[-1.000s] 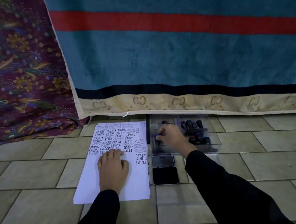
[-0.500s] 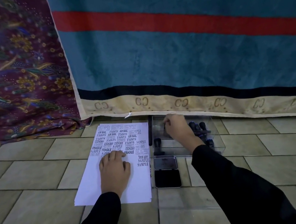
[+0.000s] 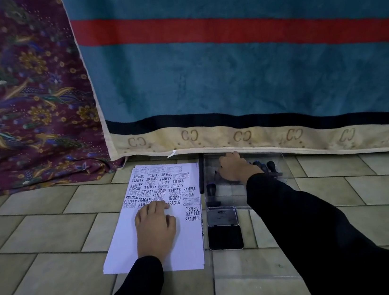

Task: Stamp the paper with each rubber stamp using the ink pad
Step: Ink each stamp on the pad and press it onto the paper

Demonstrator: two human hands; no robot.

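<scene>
Tiled floor (image 3: 38, 229) | paper (image 3: 128, 250) runs lengthwise away | left hand (image 3: 156, 229) flat on it | right hand (image 3: 234, 166) grip unclear

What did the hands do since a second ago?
The right hand let go of a black stamp, now standing alone in the clear tray, and moved to the tray's far side; whether it grips anything is unclear. The left hand stayed flat on the paper, and the ink pad stayed open.
</scene>
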